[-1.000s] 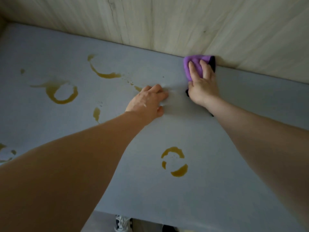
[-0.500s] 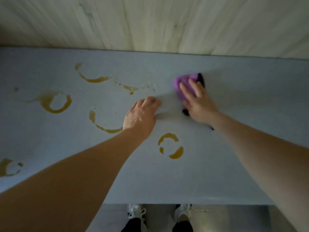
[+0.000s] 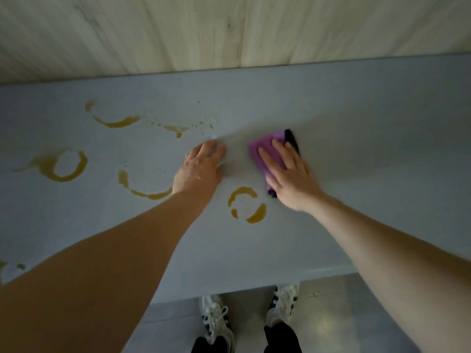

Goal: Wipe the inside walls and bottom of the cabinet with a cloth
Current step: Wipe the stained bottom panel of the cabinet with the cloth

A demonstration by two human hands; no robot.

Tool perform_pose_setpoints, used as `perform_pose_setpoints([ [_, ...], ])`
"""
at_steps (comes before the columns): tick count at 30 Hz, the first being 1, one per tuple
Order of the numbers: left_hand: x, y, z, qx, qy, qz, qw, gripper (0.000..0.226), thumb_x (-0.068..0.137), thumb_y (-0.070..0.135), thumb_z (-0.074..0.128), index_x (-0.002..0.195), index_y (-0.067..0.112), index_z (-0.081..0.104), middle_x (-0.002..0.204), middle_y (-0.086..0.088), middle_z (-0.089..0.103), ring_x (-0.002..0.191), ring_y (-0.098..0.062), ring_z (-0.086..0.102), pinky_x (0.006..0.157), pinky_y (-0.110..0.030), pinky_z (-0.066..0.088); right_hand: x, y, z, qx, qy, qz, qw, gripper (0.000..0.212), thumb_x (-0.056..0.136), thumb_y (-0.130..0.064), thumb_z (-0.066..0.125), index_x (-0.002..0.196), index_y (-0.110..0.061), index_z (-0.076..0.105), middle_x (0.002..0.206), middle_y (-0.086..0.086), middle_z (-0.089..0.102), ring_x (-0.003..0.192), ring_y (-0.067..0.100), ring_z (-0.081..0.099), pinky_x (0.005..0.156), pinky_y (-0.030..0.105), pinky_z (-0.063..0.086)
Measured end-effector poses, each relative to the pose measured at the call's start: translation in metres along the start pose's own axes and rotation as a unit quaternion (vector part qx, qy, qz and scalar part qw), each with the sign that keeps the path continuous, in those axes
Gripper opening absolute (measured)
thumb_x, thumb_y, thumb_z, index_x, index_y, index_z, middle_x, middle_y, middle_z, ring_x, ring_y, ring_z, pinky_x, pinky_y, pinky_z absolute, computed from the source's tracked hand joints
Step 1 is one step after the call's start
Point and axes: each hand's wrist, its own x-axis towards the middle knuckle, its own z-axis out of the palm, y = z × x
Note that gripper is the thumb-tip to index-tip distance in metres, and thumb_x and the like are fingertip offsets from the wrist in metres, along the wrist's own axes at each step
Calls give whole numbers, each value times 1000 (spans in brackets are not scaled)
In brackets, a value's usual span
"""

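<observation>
Cabinet interior fills most of the view: its flat grey bottom panel [image 3: 356, 200] stretches from side to side, meeting a pale wood-grain back wall [image 3: 229, 34] along a straight seam across the upper part of the frame. Amber-brown ring-shaped liquid stains [image 3: 61, 165] mark the grey panel, most of them on the left half, with one broken ring [image 3: 246, 203] lying between the two forearms, just in front of the hands. Below the panel's front edge a strip of pale glossy floor [image 3: 344, 314] shows, with a pair of white lace-up sneakers with dark stripes [image 3: 216, 319] standing on it. Both bare arms reach forward over the panel. The left hand [image 3: 198, 171] rests palm-down on the grey bottom, its fingers blurred, so I cannot tell exactly how they lie, though it holds nothing. The right hand [image 3: 290, 177] lies flat on the folded purple cloth with a dark edge [image 3: 267, 151], fingers straight and slightly spread, pressing it against the panel. The cloth sits mid-panel, just right of the left hand and near the broken ring.
</observation>
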Motion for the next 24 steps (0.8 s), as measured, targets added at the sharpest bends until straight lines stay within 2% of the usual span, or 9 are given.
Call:
perform_pose_setpoints([
  [3,0,1,2,11,-2,6,1000,54,96,20,46,146,30,29,151,8,22,138,-19,22,103,-35,37,42,21,-20,12,-3,82,997,59,100,-38,31,150,-32,-1,158,0,-15,145,25,-10,117,39,2],
  [6,2,1,1,12,8,18,1000,53,95,19,46,146,27,30,151,5,23,137,-21,23,105,-34,33,53,21,-26,27,-5,111,993,58,101,-38,30,150,-36,-2,157,-2,-18,145,25,-13,117,41,-1],
  [11,-2,3,6,0,30,6,1000,53,95,16,46,145,25,33,151,3,25,136,-23,25,107,-34,29,31,8,-16,24,23,92,995,59,101,-37,31,150,-34,-1,158,0,-16,145,25,-12,117,41,0],
  [15,-11,9,10,-22,55,-1,998,52,95,9,41,145,23,35,150,2,28,134,-26,28,109,-35,29,-20,-17,8,23,20,27,999,60,100,-35,34,149,-37,0,158,-3,-16,145,20,-12,116,40,0],
  [19,-42,16,16,-23,62,-26,997,52,95,6,39,142,27,38,144,7,34,131,-21,32,101,-38,39,-50,-29,20,46,-8,10,999,59,100,-33,34,149,-40,1,157,-7,-17,145,16,-14,115,38,-4],
  [24,-99,13,31,-22,67,-45,996,52,94,6,41,140,30,39,141,12,33,131,-16,30,93,-37,42,-89,-47,34,43,-27,-9,999,59,100,-33,32,148,-42,0,156,-9,-19,144,15,-16,115,38,-6],
])
